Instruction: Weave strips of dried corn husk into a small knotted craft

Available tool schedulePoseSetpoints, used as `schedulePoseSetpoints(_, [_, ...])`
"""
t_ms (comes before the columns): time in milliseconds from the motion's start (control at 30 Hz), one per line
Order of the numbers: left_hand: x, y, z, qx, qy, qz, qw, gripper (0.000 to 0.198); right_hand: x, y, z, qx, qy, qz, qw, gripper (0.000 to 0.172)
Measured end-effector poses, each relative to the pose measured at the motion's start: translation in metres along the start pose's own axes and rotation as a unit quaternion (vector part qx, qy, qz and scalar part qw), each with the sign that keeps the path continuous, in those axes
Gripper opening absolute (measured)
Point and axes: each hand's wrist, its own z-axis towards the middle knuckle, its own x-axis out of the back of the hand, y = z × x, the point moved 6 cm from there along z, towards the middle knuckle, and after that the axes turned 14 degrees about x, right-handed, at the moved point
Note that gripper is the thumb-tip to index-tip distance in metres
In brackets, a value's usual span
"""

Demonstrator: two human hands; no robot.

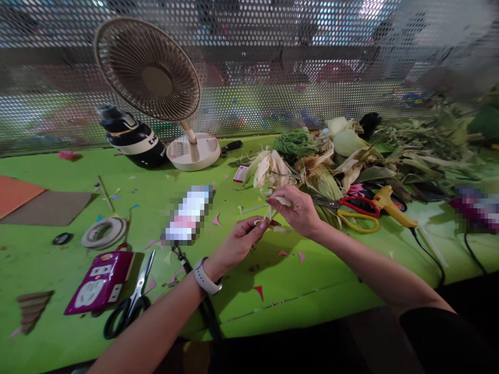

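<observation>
Over the middle of the green table (234,291), both my hands are closed on a thin, pale strip that looks like corn husk (270,213). My left hand (242,240), with a white band on its wrist, pinches the lower end between thumb and fingers. My right hand (299,209) grips the strip a little higher and to the right, its fingertips bent down. The strip's far ends are partly hidden by my fingers. Just behind lie loose dried corn husks (273,170) and a bundle of green strands (295,144).
Red-and-yellow-handled scissors (359,206) and a yellow glue gun (395,209) lie right, near heaped husks (370,166). On the left are a phone (189,214), black-handled scissors (134,298), a tape roll (104,232) and a purple packet (99,283). Behind stand a fan (193,150) and bottle (136,143).
</observation>
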Motion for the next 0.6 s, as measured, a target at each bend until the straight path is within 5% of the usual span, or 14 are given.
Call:
schedulePoseSetpoints(300, [-0.003, -0.001, 0.000, 0.005, -0.013, -0.047, 0.999, 0.032, 0.002, -0.012, 0.000, 0.079, 0.005, -0.086, 0.993, 0.020])
schedulePoseSetpoints(600, [-0.002, -0.002, 0.001, -0.054, -0.003, 0.034, 0.998, 0.033, -0.007, 0.002, -0.009, -0.016, -0.043, -0.042, 0.998, 0.022])
